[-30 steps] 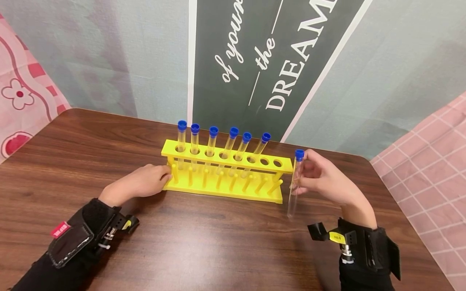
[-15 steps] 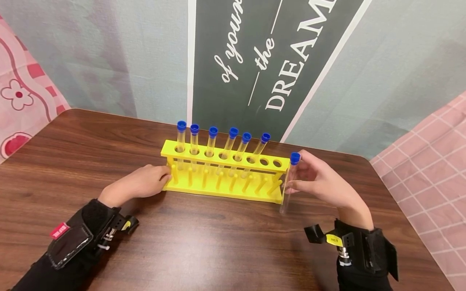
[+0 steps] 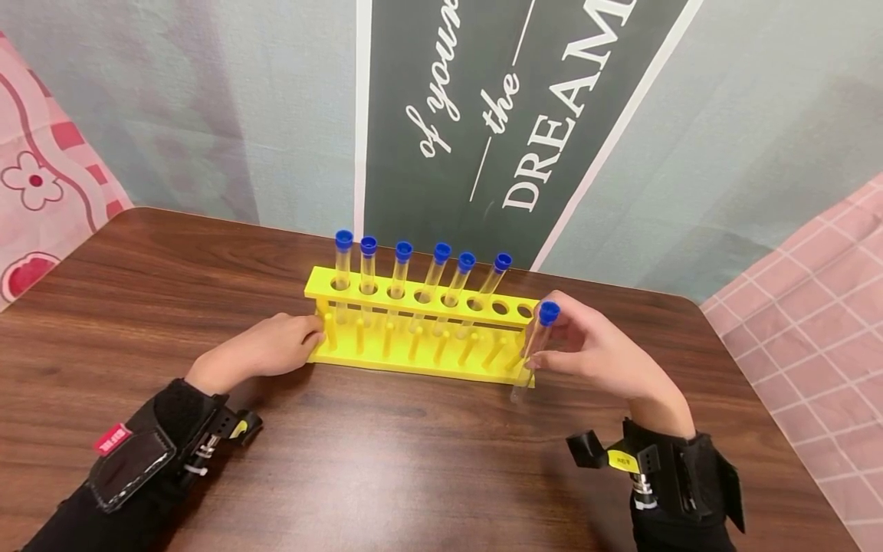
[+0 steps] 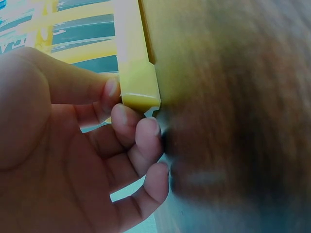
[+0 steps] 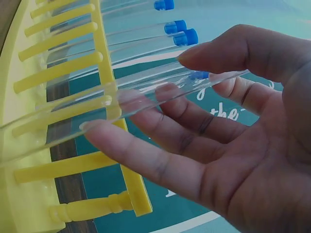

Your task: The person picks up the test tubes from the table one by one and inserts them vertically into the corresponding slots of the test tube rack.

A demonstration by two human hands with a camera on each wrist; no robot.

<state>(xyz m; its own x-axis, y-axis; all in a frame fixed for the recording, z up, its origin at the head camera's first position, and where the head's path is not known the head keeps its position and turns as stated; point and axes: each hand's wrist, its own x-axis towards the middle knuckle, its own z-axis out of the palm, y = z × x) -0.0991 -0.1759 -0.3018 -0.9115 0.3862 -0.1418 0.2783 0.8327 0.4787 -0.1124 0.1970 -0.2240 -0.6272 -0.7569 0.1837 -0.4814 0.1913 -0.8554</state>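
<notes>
A yellow test tube rack (image 3: 375, 354) stands on the table, with several blue-capped clear test tubes (image 3: 438, 268) leaning in its holes left of the two rightmost. My left hand (image 3: 286, 345) grips the left end of its base; in the left wrist view, thumb and fingers (image 4: 127, 119) pinch the yellow end piece (image 4: 138, 85). At the rack's right end, my right hand (image 3: 596, 341) holds another clear test tube (image 3: 540, 337) by thumb and fingers, blue cap up and tilted. Seen from the right wrist, this tube (image 5: 58, 119) crosses in front of the yellow pegs (image 5: 60, 73).
The brown wooden table (image 3: 386, 475) extends in front of the rack and to both sides. A grey-green cloth backdrop (image 3: 290, 115) with printed lettering hangs behind it. Pink patterned cloths (image 3: 814, 322) hang at the left and right.
My right hand has moved left and slightly nearer with the test tube, from beside the rack to in front of its right end. The tube tilts more. My left hand stays on the rack.
</notes>
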